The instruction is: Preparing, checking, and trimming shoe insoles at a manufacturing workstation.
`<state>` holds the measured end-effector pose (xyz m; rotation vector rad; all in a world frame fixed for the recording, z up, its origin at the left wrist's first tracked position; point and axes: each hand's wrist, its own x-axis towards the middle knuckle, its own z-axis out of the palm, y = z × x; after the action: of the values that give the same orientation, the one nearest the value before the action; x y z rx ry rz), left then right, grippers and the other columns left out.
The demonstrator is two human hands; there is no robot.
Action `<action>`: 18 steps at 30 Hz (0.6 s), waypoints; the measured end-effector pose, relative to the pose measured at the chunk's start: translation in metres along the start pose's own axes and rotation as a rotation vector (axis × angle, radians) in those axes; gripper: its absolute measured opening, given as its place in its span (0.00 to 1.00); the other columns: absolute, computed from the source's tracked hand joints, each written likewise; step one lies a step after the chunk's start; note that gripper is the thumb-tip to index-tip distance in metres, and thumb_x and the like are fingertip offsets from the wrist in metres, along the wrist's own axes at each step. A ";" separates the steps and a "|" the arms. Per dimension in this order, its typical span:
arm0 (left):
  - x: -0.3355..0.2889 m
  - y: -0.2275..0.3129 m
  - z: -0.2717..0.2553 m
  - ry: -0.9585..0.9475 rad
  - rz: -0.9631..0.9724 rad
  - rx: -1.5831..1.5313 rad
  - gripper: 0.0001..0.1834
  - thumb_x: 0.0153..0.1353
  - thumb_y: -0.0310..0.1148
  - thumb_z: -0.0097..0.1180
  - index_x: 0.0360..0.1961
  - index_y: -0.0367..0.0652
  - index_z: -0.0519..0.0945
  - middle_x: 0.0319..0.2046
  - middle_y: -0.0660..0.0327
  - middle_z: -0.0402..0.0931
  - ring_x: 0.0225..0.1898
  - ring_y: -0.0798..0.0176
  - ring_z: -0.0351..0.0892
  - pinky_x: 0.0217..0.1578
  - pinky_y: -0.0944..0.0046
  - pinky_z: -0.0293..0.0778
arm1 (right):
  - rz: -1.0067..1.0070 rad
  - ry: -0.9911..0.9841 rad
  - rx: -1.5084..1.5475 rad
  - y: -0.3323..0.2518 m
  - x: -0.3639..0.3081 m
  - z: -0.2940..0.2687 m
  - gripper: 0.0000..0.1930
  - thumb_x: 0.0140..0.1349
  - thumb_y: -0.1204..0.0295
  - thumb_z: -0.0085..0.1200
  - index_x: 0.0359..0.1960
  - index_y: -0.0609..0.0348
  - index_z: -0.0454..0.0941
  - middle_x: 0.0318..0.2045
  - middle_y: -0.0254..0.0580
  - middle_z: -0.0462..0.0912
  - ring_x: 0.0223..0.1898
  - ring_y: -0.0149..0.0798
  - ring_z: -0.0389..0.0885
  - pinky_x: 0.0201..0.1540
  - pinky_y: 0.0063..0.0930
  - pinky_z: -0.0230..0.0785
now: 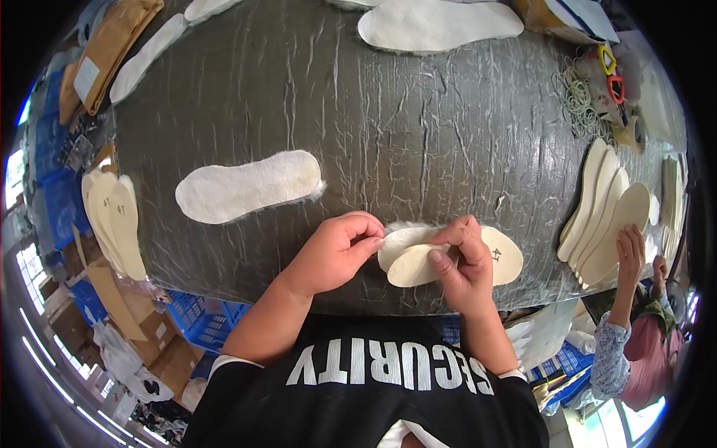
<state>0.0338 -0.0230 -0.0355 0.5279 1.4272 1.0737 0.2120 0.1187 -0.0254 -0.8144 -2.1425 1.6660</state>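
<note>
Black shirt (pixel 343 411) with white lettering lay nearest the camera, at six o'clock from the middle of the view. Just past it, toward five, the right hand (pixel 469 272) held a cream insole (pixel 413 270) between thumb and fingers. Behind that piece lay a white insole (pixel 403 239) with a fleecy edge, and a marked cream end (pixel 504 257) showed on the hand's three o'clock side; how the layers met under the fingers I could not tell. The left hand (pixel 332 250), toward seven, had its thumb and forefinger drawn narrow at the fleecy edge; whether they gripped any of it was unclear.

Between nine and ten, a loose insole (pixel 246 187) rested apart on the dark, wrinkled tabletop (pixel 328 112), and near one o'clock lay another, a top insole (pixel 441 26). A cream stack (pixel 123 228) sat at nine. At three, a second person's hand (pixel 631 250) touched a fanned stack (pixel 624 216). Around two lay rubber bands (pixel 585 104) and scissors (pixel 615 88). At eight, a blue crate (pixel 198 321) stood below the tabletop's edge.
</note>
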 end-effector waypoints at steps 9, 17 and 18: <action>0.000 0.018 0.009 -0.060 -0.023 -0.051 0.04 0.64 0.21 0.50 0.35 0.32 0.76 0.33 0.63 0.76 0.33 0.73 0.73 0.35 0.71 0.73 | 0.064 0.052 0.065 0.005 -0.003 0.000 0.06 0.52 0.75 0.61 0.32 0.58 0.79 0.29 0.35 0.77 0.37 0.39 0.69 0.43 0.31 0.61; -0.002 0.020 0.015 -0.005 0.071 -0.028 0.04 0.63 0.24 0.53 0.32 0.33 0.77 0.27 0.63 0.74 0.28 0.74 0.69 0.30 0.70 0.69 | 0.088 0.060 0.093 0.006 -0.005 0.000 0.06 0.52 0.76 0.61 0.32 0.59 0.79 0.29 0.35 0.77 0.37 0.39 0.68 0.43 0.30 0.61; -0.003 0.019 0.014 -0.031 0.055 -0.026 0.03 0.63 0.22 0.52 0.33 0.32 0.76 0.30 0.63 0.75 0.31 0.74 0.71 0.32 0.71 0.70 | 0.088 0.061 0.092 0.007 -0.005 0.001 0.06 0.52 0.76 0.61 0.32 0.59 0.79 0.29 0.35 0.77 0.37 0.39 0.68 0.43 0.30 0.61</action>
<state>0.0426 -0.0122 -0.0154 0.5662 1.3767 1.1220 0.2174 0.1163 -0.0312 -0.9319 -2.0005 1.7453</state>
